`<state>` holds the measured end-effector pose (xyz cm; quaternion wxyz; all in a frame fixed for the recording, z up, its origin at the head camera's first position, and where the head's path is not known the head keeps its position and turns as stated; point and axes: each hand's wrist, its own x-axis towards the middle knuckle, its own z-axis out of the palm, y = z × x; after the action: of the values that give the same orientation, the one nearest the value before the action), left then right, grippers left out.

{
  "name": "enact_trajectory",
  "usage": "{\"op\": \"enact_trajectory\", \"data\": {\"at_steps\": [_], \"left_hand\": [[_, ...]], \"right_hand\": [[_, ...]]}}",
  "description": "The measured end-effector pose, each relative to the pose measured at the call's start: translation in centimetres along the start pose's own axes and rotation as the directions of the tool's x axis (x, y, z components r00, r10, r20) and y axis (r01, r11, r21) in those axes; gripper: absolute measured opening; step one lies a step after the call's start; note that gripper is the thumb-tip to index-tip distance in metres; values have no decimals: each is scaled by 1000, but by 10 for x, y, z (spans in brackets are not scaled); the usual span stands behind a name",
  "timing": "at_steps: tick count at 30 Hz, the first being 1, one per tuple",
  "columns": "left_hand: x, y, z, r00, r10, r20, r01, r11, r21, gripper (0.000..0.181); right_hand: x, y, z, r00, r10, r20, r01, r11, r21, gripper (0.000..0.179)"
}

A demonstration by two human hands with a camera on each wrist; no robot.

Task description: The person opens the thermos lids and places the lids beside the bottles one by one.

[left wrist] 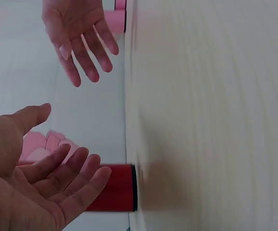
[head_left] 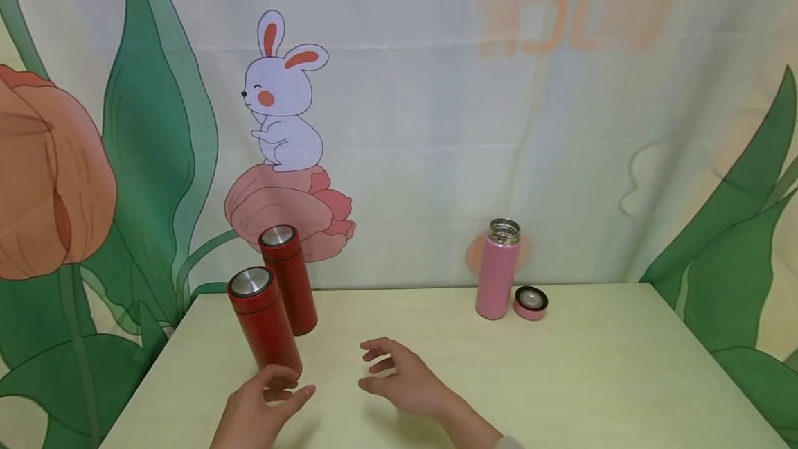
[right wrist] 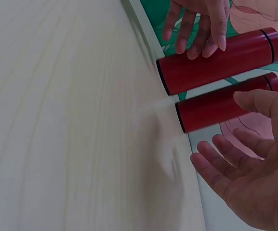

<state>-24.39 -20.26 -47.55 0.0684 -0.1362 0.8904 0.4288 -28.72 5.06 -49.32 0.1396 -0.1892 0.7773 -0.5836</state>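
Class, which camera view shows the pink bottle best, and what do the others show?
The head view: it shows the pink bottle whole, upright and open-mouthed, beside a pink lid. The left wrist view shows only its lower end, beside the right hand. The right wrist view does not show it.

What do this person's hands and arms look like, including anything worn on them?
Both the left hand and the right hand are bare, with no gloves, rings or markings visible. The right forearm is bare down to the edge of a pale greyish sleeve; no left sleeve shows. No cables are visible.
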Motion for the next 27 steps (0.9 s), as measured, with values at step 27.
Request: {"op": "enact_trajectory", "data": {"at_steps": [27], "left_hand": [[36, -18, -33, 992, 92, -89, -93, 996, -4, 110]], "right_hand": [[56, -19, 63, 980, -56, 190, 60, 998, -16, 81]]}}
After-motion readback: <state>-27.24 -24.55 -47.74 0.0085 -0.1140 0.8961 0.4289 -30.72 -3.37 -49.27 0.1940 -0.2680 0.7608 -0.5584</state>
